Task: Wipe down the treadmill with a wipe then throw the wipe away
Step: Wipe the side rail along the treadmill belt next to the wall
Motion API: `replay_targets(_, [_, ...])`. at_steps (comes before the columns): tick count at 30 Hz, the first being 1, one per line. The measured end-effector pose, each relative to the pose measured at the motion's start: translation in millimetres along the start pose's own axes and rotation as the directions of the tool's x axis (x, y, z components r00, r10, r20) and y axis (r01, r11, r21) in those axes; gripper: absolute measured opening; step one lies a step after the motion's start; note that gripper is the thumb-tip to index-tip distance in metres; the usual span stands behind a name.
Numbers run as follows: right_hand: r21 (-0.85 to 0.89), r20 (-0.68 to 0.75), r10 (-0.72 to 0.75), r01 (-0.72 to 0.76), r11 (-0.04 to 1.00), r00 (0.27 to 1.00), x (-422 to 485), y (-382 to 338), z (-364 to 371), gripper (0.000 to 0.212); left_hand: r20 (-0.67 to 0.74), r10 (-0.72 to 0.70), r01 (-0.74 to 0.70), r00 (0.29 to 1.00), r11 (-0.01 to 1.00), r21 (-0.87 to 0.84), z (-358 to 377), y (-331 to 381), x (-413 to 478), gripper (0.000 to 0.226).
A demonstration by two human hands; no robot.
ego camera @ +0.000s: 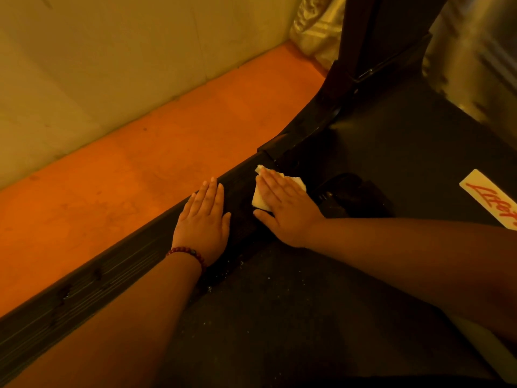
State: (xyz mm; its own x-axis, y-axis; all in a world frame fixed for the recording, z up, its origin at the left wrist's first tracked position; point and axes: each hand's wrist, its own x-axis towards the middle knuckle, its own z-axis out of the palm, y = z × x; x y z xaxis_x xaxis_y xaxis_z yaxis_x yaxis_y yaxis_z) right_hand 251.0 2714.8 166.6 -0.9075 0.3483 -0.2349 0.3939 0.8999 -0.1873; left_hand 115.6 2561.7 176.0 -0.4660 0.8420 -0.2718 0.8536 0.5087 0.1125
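Two bare hands lie flat on the treadmill's ribbed side rail (92, 275), whose long axis runs from the near left up toward the base of the upright post (372, 37). Right hand (282, 203): fingers straight and together, pressing a folded white wipe (258, 197) onto the rail's far end, just short of the post base. White edges of the wipe show on the thumb side and past the fingers. Its long axis appears to follow the fingers up the rail, though the palm hides most of it. Left hand (202, 219): flat, fingers extended, holding nothing, resting on the rail nearer than the wipe and apart from it. A beaded bracelet (186, 251) circles its wrist. Belt (279, 303) lies on the rail's inner side, orange floor (140, 177) on its outer side.
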Motion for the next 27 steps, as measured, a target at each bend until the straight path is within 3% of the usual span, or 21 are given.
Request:
replay_targets(5, [-0.005,0.09,-0.245,0.246,0.969,0.965,-5,-3,-1,0.079,0.006,-0.005,0.005,1.0,1.0,-0.001,0,1,0,0.061])
replay_targets(10, [0.01,0.007,0.018,-0.018,1.0,1.0,1,0,-2,0.092,0.007,-0.012,0.012,1.0,1.0,0.0,-1,2,0,0.061])
replay_targets(14, [0.006,0.094,-0.266,0.266,0.964,0.959,-4,-8,0,0.081,0.003,0.002,-0.002,1.0,1.0,0.013,-1,1,0,0.061])
replay_targets(15, [0.009,0.098,-0.276,0.276,0.961,0.956,-3,-4,-2,0.079,0.005,0.001,-0.001,1.0,1.0,0.007,-1,0,0,0.06])
replay_targets(19, [0.013,0.017,0.012,-0.012,1.0,1.0,7,6,-7,0.087,-0.007,0.0,0.0,1.0,0.999,-0.034,-2,0,0,0.06])
replay_targets(21, [0.01,0.021,-0.022,0.021,1.0,1.0,6,-6,-3,0.088,-0.019,0.001,-0.001,1.0,0.999,-0.042,-2,-1,-1,0.06])
replay_targets(24, [-0.017,0.102,-0.254,0.257,0.966,0.962,3,-9,-4,0.081,-0.029,-0.028,0.027,0.999,0.999,-0.039,1,0,-4,0.06])
replay_targets(25, [-0.01,0.111,-0.258,0.261,0.965,0.96,5,-4,-7,0.079,-0.037,-0.056,0.054,0.998,0.998,-0.037,1,0,-5,0.061])
replay_targets(27, [0.029,0.074,-0.103,0.101,0.994,0.992,13,4,-12,0.079,-0.064,-0.114,0.111,0.991,0.993,-0.043,3,1,-6,0.062])
